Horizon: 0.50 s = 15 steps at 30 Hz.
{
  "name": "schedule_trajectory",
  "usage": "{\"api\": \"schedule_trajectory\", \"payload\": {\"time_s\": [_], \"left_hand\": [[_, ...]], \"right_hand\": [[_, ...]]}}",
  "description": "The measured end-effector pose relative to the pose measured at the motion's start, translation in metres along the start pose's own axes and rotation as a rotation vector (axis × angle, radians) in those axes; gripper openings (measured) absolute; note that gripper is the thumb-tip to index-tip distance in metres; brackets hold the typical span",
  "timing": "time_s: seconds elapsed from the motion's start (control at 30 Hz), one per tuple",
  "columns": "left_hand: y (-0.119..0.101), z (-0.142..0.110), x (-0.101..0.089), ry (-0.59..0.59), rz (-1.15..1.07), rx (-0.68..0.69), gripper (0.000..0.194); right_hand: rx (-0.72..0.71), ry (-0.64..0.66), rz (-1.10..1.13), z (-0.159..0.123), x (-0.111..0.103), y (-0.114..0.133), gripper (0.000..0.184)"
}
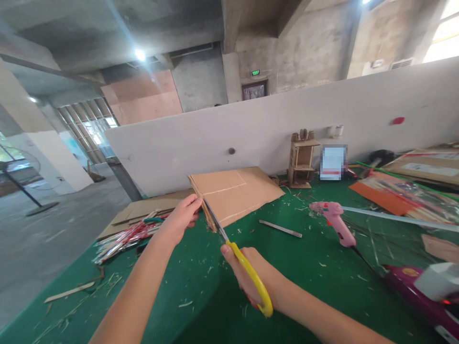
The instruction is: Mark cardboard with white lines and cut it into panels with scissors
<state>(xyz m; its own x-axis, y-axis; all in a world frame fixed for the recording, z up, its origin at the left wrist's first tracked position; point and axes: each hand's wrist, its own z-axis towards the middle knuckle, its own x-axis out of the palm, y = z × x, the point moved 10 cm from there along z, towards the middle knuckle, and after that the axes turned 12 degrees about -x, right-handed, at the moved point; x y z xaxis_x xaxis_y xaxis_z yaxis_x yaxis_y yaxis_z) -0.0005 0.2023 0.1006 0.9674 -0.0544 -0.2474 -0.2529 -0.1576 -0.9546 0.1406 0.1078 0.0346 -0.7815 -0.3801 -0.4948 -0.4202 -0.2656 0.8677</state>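
Note:
A brown sheet of cardboard with pale lines on it is held up off the green table. My left hand pinches its left edge between thumb and fingers. In my right hand is a pair of scissors with yellow handles. Their blades reach up to the cardboard's left edge, just below my left fingers, along a narrow strip there. Whether the blades are fully closed is hard to make out. To the right of the cardboard, a flat metal strip lies on the table.
A pink glue gun lies to the right, its cord running toward a purple device. A small cardboard shelf stands by the white partition. Red-and-silver packets lie at left; scraps are scattered over the green table.

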Motion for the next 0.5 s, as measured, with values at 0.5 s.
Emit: {"api": "schedule_trajectory", "payload": {"time_s": [0.5], "left_hand": [[0.004, 0.003, -0.002, 0.036, -0.031, -0.003, 0.035]], "right_hand": [[0.097, 0.047, 0.2, 0.002, 0.01, -0.017, 0.062]]}}
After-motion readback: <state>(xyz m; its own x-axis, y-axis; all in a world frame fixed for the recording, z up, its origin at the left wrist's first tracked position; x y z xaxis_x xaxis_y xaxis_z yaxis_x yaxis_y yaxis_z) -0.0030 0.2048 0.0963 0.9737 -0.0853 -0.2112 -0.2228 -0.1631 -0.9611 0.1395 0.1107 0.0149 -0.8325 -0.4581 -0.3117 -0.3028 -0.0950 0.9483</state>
